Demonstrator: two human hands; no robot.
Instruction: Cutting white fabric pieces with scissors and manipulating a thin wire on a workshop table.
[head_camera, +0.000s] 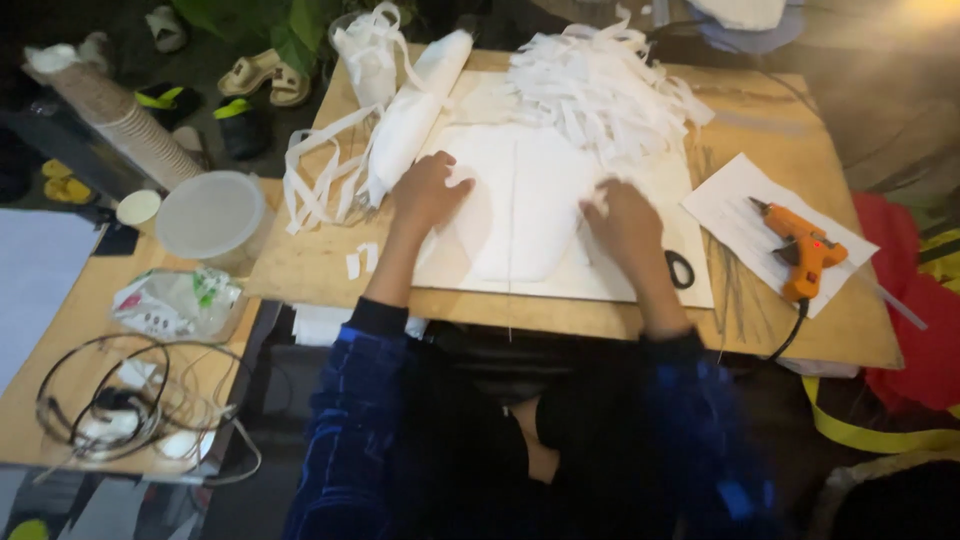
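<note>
Both palms flat: my left hand (428, 192) and right hand (622, 218) press the white sheet (520, 215) on the board (300, 268), gripping nothing, maybe. Paper strips (600, 90) piled above, many already cut; sheet itself uncut.

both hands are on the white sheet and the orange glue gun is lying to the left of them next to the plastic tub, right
Not quite. Both the left hand and the right hand do rest on the white sheet, but the orange glue gun lies to the right of them, on a separate piece of white paper. The plastic tub is over on the left, far from it. The head view shows this.
</note>
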